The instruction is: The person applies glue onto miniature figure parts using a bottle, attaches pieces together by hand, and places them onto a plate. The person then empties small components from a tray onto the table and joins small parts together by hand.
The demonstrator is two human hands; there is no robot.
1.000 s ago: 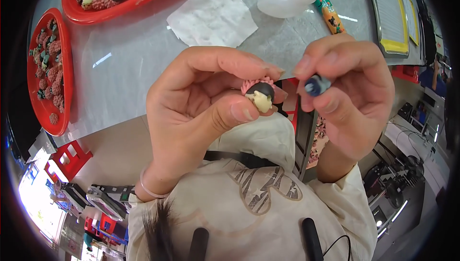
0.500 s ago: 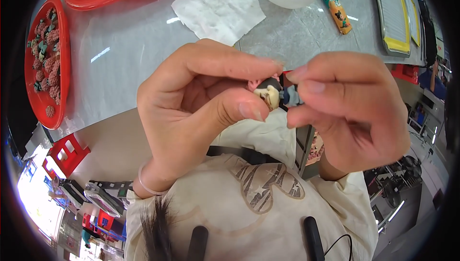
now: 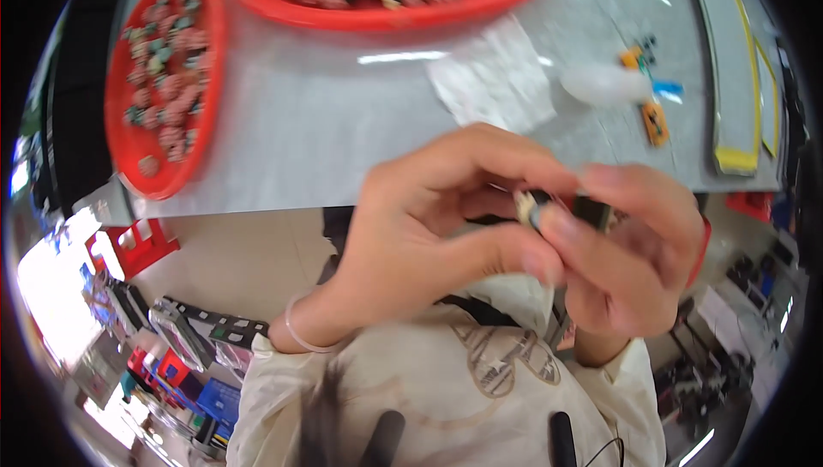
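Between my hands is a small painted figurine (image 3: pixel 526 208), mostly covered by fingers and blurred; a cream part and a bit of blue-grey show. My left hand (image 3: pixel 429 231) curves around it from the left, thumb and forefinger closed in on it. From the other side, my right hand (image 3: pixel 643 257) pinches it with thumb and fingertips, touching the left thumb. Both hands are held up off the table, near its front edge.
A large red tray (image 3: pixel 360 19) heaped with pink pieces lies at the back. An oval red tray (image 3: pixel 120 137) with similar pieces stands left. A white cloth (image 3: pixel 493 77), a translucent squeeze bottle (image 3: pixel 604 86), an orange packet (image 3: pixel 655 124) and a yellow-edged frame (image 3: pixel 735 160) lie rightward.
My view has shifted, so the trays and table things sit farther right and more of the large tray shows. My hands have come closer together, and right fingers cover more of the figurine.
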